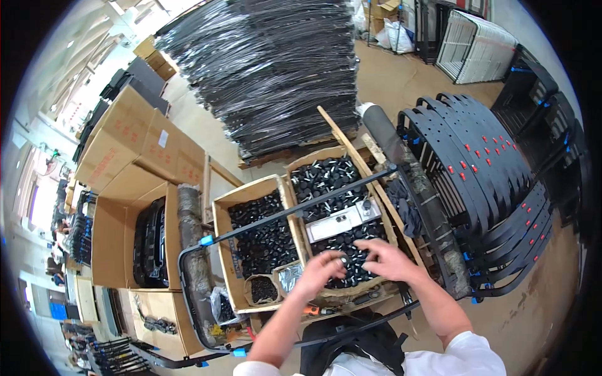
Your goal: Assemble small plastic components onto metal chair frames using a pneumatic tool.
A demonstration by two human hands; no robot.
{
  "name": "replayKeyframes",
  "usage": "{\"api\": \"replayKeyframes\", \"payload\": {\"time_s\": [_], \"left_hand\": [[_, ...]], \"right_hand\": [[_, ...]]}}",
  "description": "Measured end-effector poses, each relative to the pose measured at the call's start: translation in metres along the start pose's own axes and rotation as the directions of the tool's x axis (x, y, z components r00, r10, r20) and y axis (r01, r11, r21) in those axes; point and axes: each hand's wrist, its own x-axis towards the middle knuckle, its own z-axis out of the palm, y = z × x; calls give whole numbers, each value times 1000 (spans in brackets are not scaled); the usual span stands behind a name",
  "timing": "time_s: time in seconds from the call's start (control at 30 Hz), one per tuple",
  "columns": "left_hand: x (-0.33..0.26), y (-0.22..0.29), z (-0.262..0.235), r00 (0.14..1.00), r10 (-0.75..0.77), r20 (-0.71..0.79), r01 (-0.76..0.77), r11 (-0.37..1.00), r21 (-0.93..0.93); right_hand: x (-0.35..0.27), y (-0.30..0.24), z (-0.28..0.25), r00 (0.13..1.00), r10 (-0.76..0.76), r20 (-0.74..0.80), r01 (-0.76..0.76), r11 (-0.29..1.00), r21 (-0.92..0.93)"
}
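Note:
Both hands reach into a cardboard box (295, 170) full of small black round parts with white stems (326, 177). My left hand (321, 271) is curled at the box's near end, and a small black-and-white part shows at its fingertips. My right hand (387, 258) lies palm down on the parts beside it, fingers spread. A white flat packet (342, 222) lies across the parts just beyond both hands. A bent black metal tube frame (282, 214) with blue end caps runs over the boxes in front of me.
A second box of black parts (260, 235) stands to the left. Stacked black chair frames (476, 169) lean at the right. A wrapped pallet of black frames (276, 69) stands behind. Large cardboard cartons (138, 150) fill the left side. A person stands far left.

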Motion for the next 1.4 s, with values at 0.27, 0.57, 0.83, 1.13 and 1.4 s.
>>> {"api": "replayKeyframes", "payload": {"time_s": [0.27, 0.57, 0.83, 1.13, 1.4], "left_hand": [[-77, -85, 5, 995, -77, -70, 31, 863, -504], [-181, -107, -34, 996, 82, 39, -75, 983, -167], [-208, -180, -27, 959, 281, 38, -279, 911, 303], [-210, -184, -21, 928, 369, 58, -340, 770, 541], [-213, -177, -13, 817, 538, 209, -554, 628, 547]], "right_hand": [[-26, -2, 121, 990, -131, -49, 132, 991, 20], [-100, -32, 154, 824, 204, -529, -92, 969, 229], [-186, -19, 212, 775, 314, -549, -226, 948, 223], [-157, -29, 181, 849, 162, -503, -179, 984, 15], [-80, -18, 147, 906, 79, -415, -82, 997, 13]]}}
